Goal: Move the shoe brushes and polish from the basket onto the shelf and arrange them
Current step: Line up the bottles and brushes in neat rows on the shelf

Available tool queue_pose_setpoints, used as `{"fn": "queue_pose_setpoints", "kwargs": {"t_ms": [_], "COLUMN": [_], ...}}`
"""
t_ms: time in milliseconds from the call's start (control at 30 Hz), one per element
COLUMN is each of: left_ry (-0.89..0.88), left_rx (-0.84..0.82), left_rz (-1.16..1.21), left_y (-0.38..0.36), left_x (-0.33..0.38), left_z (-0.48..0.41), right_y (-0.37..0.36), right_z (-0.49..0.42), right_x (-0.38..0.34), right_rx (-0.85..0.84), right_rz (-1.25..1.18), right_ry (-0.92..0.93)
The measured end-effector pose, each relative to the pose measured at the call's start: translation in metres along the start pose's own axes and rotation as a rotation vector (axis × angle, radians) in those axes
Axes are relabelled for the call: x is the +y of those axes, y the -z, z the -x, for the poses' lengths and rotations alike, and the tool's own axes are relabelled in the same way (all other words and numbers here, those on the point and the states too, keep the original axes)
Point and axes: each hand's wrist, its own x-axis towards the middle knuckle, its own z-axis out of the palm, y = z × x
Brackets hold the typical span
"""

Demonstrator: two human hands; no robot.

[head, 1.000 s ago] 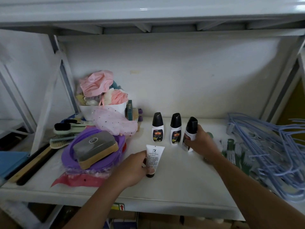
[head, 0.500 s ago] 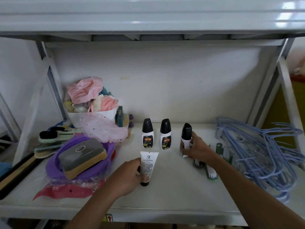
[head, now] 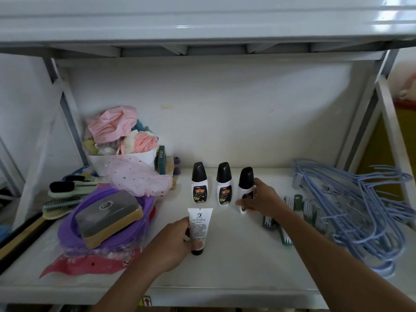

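Three white polish bottles with black caps stand in a row on the white shelf (head: 236, 262): the left bottle (head: 199, 183), the middle bottle (head: 224, 184) and the right bottle (head: 245, 188). My right hand (head: 261, 199) grips the right bottle. My left hand (head: 173, 242) holds a white tube of leather cream (head: 199, 228) standing on its black cap in front of the row. Green shoe brushes with white bristles (head: 290, 219) lie behind my right forearm. At the left, a grey and tan sponge brush (head: 108, 217) rests on a purple basin (head: 72, 230).
Blue clothes hangers (head: 360, 208) are piled at the right. A white tub of pink cloths and sponges (head: 121, 140) stands at the back left, with a pink net cap (head: 137, 179) in front. Long-handled brushes (head: 65, 194) lie at the far left.
My right hand has set the right bottle closer to the other two. The camera view has shifted slightly; my left hand keeps hold of the tube.
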Motion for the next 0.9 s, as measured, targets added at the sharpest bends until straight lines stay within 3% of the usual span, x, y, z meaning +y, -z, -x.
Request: {"fn": "queue_pose_setpoints", "kwargs": {"t_ms": [167,367,667,900], "left_ry": [0.001,0.019,0.152,0.159], "left_rx": [-0.001,0.025,0.445,0.52], "left_rz": [0.004,0.036,0.079,0.152], "left_y": [0.0,0.002,-0.002,-0.011], "left_x": [-0.003,-0.011,-0.02,-0.018], "left_z": [0.0,-0.003,-0.05,-0.076], "right_y": [-0.009,-0.005,0.016,0.025], "right_z": [-0.012,-0.015,0.007,0.031], "right_x": [0.003,0.005,0.007,0.018], "right_rx": [0.098,0.063,0.118,0.131], "right_rz": [0.012,0.051,0.182,0.282], "right_ry": [-0.054,-0.057,-0.03,0.014]}}
